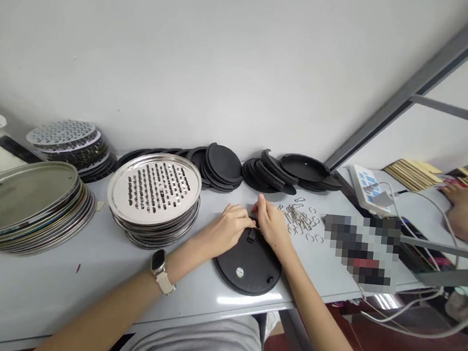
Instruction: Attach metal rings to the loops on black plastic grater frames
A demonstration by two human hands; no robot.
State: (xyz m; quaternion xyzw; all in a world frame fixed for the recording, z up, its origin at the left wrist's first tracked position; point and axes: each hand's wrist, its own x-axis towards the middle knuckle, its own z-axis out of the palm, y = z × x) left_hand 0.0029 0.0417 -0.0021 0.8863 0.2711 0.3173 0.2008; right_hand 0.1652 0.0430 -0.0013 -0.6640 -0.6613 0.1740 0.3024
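Observation:
A black round disc (246, 269) with a small round sticker lies flat at the table's front edge, in front of me. At its upper part my left hand (229, 230), with a watch on the wrist, pinches a small metal ring (256, 228) beside a short black tab (251, 236). From the other side my right hand (271, 228) is closed at the same ring, its thumb pointing up. The fingertips partly hide the ring. Just right of my right hand lies a loose pile of metal rings and clips (299, 218).
Left of the disc stands a stack of perforated metal plates (156, 190). Farther left are a stack of round trays (23, 195) and another perforated stack (69, 139). Black round lids (222, 166) line the wall. A power strip (368, 187) and another person's hand (462, 209) are at right.

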